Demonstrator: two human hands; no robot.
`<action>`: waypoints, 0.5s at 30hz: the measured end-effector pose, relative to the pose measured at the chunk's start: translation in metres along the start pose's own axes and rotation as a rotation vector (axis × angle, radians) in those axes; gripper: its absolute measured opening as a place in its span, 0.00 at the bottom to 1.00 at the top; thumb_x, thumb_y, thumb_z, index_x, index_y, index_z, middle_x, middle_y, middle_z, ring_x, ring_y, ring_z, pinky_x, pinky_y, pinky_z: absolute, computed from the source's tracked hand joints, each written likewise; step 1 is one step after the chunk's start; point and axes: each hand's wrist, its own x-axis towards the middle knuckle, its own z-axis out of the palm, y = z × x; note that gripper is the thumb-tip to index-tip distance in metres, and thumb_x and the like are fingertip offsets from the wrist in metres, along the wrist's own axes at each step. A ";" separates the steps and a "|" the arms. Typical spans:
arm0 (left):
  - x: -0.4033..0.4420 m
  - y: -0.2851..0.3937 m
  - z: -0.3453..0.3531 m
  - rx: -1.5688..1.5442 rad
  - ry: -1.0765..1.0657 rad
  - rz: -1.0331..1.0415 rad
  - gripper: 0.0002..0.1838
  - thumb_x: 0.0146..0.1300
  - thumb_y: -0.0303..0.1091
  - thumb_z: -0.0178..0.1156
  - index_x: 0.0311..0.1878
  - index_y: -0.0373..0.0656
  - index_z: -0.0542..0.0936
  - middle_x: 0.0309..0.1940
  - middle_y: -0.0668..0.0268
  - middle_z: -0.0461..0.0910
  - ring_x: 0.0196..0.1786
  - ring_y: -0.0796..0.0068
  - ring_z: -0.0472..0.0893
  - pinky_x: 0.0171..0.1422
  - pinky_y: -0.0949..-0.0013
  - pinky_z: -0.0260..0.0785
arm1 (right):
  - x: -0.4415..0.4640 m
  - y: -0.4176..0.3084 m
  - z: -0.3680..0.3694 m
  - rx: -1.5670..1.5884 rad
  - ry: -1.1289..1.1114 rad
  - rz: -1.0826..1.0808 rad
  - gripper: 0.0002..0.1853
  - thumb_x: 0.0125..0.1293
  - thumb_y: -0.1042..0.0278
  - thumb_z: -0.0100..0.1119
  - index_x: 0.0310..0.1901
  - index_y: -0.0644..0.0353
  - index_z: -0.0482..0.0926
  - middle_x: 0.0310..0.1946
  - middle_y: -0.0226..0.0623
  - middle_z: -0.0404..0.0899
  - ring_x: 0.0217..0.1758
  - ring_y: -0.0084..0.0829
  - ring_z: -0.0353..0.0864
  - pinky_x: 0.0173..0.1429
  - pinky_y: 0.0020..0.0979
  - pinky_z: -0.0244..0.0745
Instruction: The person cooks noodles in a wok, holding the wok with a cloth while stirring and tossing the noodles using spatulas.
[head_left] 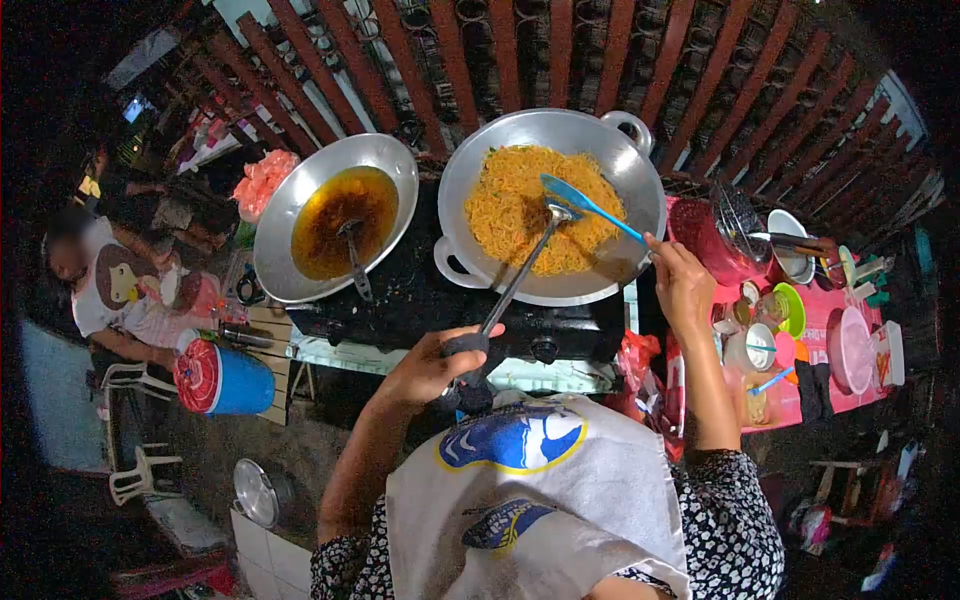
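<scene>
A wide metal wok (615, 290) holds a heap of orange-yellow noodles (510, 205). My left hand (425, 370) is closed around the long dark handle of a metal spatula (525, 265), whose head rests on the noodles. Dark cloth (465, 345) shows at this hand. At the wok's right rim, my right hand (685, 285) grips a blue spatula (595, 205) by its handle end. The blue blade lies over the noodles, close to the metal spatula's head.
Left of the noodles, another wok (275, 240) contains brown oil (340, 215) and a slotted turner (353, 260). Both sit on a black stove (430, 325). Bowls and jars crowd a pink table (800, 375) at right. A person (130, 280) is near a blue cooler (235, 375).
</scene>
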 end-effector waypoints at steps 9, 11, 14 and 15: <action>-0.009 -0.011 -0.002 -0.055 0.029 -0.032 0.23 0.53 0.28 0.53 0.55 0.42 0.71 0.30 0.77 0.72 0.31 0.88 0.67 0.38 0.82 0.59 | 0.009 0.009 0.007 -0.040 -0.059 0.082 0.14 0.52 0.76 0.57 0.42 0.51 0.78 0.29 0.34 0.76 0.30 0.35 0.77 0.30 0.31 0.70; -0.011 -0.011 -0.003 -0.041 0.034 -0.056 0.23 0.53 0.28 0.53 0.56 0.42 0.71 0.30 0.77 0.72 0.31 0.88 0.67 0.38 0.82 0.60 | 0.008 0.005 0.008 0.007 -0.004 0.033 0.14 0.52 0.76 0.57 0.42 0.51 0.78 0.30 0.35 0.77 0.30 0.36 0.77 0.30 0.31 0.70; -0.014 -0.010 -0.002 -0.103 0.045 -0.066 0.23 0.53 0.28 0.53 0.56 0.42 0.70 0.29 0.77 0.71 0.30 0.88 0.66 0.35 0.83 0.59 | 0.006 -0.004 0.012 0.046 0.056 -0.040 0.16 0.51 0.76 0.58 0.43 0.51 0.77 0.30 0.36 0.77 0.32 0.38 0.77 0.33 0.32 0.70; -0.014 -0.013 -0.002 -0.107 0.066 -0.035 0.23 0.53 0.28 0.53 0.56 0.43 0.70 0.27 0.78 0.70 0.29 0.88 0.65 0.34 0.83 0.58 | 0.006 -0.004 0.011 0.044 0.058 -0.039 0.16 0.51 0.76 0.58 0.43 0.51 0.77 0.30 0.36 0.77 0.32 0.38 0.77 0.33 0.32 0.70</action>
